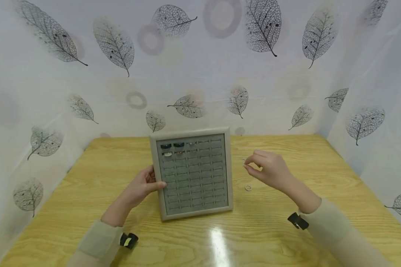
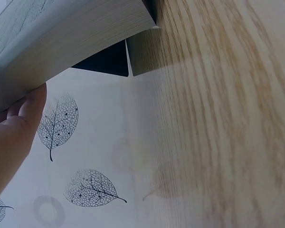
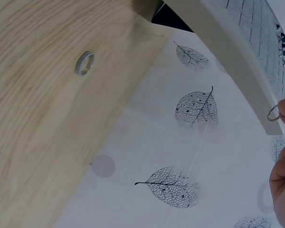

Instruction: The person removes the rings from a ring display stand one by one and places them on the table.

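Observation:
A grey ring display board (image 1: pixel 230 170) in a pale frame stands tilted back on the table. My left hand (image 1: pixel 142 188) grips its left side, thumb over the front and fingers behind. Several rings sit in the top slots at the left, including a black ring (image 1: pixel 166 146), a whitish ring (image 1: pixel 167 154) and a reddish ring (image 1: pixel 179 152). To the right of the board, my right hand (image 1: pixel 270 170) pinches a thin silver ring (image 3: pixel 269 114) between thumb and fingertips. Below that hand, a second silver ring (image 3: pixel 79 63) lies on the wood, apart from the board.
The wooden table (image 1: pixel 120 152) carries the board and the loose ring. A dark support (image 2: pixel 107 61) shows behind the board in the left wrist view. White cloth (image 1: pixel 194 70) with leaf prints hangs at the back and both sides.

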Demonstrator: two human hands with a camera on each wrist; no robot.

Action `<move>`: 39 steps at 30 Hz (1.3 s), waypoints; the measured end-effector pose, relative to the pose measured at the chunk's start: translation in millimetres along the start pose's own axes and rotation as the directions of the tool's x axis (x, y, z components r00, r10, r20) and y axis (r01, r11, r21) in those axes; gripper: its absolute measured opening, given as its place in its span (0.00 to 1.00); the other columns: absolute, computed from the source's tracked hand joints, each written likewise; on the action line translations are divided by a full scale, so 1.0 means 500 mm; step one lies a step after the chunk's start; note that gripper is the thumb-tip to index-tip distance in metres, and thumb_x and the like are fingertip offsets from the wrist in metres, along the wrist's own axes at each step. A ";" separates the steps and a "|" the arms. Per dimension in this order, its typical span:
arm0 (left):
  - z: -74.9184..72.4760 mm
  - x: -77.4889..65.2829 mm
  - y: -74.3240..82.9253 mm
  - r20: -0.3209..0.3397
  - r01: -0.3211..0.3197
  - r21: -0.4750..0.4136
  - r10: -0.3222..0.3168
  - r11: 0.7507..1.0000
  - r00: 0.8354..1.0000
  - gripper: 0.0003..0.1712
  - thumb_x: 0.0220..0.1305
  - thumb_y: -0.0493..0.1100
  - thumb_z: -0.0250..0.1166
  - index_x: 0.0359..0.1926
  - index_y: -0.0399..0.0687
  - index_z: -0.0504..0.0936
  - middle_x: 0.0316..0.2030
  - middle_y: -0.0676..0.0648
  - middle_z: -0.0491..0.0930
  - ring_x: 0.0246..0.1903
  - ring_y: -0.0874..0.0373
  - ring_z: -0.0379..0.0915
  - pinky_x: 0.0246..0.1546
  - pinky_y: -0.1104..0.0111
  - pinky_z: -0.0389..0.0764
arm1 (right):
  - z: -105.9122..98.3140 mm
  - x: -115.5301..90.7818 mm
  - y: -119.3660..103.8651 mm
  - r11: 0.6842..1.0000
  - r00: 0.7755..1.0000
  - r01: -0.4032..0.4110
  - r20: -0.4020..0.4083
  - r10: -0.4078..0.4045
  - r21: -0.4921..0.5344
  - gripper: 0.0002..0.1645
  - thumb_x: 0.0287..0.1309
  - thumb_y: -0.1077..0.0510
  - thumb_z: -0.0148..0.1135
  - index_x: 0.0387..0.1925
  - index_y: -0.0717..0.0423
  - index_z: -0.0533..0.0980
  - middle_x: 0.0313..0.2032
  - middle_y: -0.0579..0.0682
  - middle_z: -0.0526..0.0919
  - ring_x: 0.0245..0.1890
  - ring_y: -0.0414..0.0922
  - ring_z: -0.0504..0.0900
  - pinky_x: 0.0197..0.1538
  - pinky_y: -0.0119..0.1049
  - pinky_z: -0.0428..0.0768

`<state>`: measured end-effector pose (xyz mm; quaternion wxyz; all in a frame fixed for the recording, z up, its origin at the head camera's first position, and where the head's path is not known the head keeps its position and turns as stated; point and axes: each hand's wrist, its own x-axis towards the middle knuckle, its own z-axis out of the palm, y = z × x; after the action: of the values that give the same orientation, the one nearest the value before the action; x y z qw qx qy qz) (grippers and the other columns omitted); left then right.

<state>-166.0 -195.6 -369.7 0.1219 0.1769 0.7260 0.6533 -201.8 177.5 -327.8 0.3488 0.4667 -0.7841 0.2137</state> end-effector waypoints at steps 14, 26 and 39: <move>0.000 0.002 -0.001 -0.011 0.024 0.004 -0.024 1.000 1.000 0.37 0.56 0.36 0.61 0.62 0.31 0.52 0.50 0.35 0.67 0.44 0.54 0.70 0.42 0.65 0.74 | -0.004 -0.088 0.047 0.990 0.983 -0.091 0.151 0.107 -0.106 0.05 0.34 0.64 0.64 0.20 0.54 0.76 0.17 0.41 0.69 0.15 0.33 0.63 0.15 0.25 0.62; 0.000 0.002 -0.002 -0.016 0.024 -0.008 -0.024 1.000 1.000 0.36 0.56 0.35 0.61 0.61 0.30 0.53 0.48 0.36 0.69 0.43 0.55 0.71 0.42 0.65 0.74 | -0.001 -0.132 0.061 0.955 0.780 -0.277 0.557 0.285 -0.101 0.06 0.41 0.64 0.67 0.20 0.51 0.77 0.20 0.37 0.71 0.18 0.32 0.63 0.20 0.27 0.66; -0.002 0.000 -0.002 -0.015 0.025 -0.003 -0.025 1.000 1.000 0.37 0.56 0.37 0.62 0.62 0.33 0.52 0.49 0.38 0.68 0.44 0.55 0.70 0.42 0.65 0.74 | 0.015 -0.148 0.081 0.960 0.686 -0.274 0.688 0.236 -0.056 0.07 0.40 0.67 0.66 0.19 0.53 0.77 0.20 0.38 0.71 0.19 0.33 0.63 0.22 0.29 0.66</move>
<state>-166.3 -196.5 -370.6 0.1249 0.1628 0.7281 0.6541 -216.2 234.7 -388.6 -0.0122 0.4079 -0.9084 0.0915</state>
